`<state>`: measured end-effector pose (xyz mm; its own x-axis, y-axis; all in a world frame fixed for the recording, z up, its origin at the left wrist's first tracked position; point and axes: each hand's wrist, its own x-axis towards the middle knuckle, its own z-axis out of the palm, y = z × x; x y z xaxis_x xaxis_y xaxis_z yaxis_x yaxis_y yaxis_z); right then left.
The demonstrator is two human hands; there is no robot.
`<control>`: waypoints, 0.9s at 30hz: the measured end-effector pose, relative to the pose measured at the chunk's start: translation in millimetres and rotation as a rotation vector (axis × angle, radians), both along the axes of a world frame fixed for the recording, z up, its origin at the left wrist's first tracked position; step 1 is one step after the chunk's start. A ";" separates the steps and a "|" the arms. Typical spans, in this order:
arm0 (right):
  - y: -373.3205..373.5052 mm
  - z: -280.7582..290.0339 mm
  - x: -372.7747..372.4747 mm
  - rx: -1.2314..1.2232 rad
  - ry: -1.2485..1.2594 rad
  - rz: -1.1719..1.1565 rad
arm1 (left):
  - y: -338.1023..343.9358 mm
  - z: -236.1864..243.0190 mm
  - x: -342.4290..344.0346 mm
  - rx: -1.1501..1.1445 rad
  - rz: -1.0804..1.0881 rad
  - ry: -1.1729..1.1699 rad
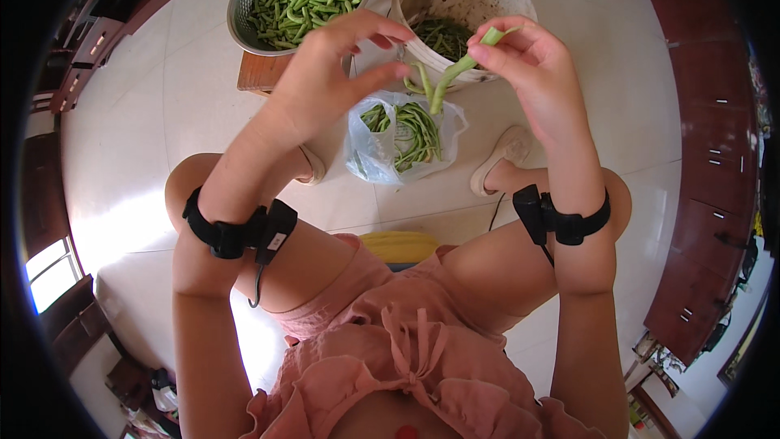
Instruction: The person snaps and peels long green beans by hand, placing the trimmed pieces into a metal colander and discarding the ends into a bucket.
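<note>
A long green bean [452,73] is pinched between the thumb and fingers of my right hand [528,53], its lower part hanging bent toward the left. My left hand [337,65] faces it with thumb and forefinger spread, and nothing shows between them. Below the bean, a thin white plastic bag [370,158] stands on the floor with whole green beans [418,138] inside. Behind my left hand is a metal bowl [240,16] full of short bean pieces [301,4]. A dirty white bucket [504,0] beyond my right hand holds green scraps [443,36].
The bowl rests on a small wooden stool [258,73]. My feet in beige shoes [505,158] flank the bag on the tiled floor [203,106]. Yellow padding [398,242] shows under me. Dark red cabinets [711,146] line the right side. Black bands [581,219] circle my forearms.
</note>
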<state>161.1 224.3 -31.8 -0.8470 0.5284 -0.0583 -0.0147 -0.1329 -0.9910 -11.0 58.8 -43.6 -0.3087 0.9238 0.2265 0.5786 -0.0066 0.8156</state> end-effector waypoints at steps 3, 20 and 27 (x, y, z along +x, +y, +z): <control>-13.5 10.6 2.5 -0.050 0.031 0.090 | -0.7 5.0 19.5 0.071 -0.069 -0.083; -33.1 30.4 15.2 0.645 0.238 -0.038 | -14.3 15.8 29.7 0.046 -0.257 -0.352; -40.5 22.3 9.6 0.615 0.215 -0.194 | -14.9 16.7 29.8 0.006 -0.174 -0.532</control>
<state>170.7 183.8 -9.5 -0.6924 0.5555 0.4605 -0.1867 0.4785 -0.8580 18.7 43.9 -26.9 -0.2250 0.9705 0.0867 0.0773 -0.0709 0.9945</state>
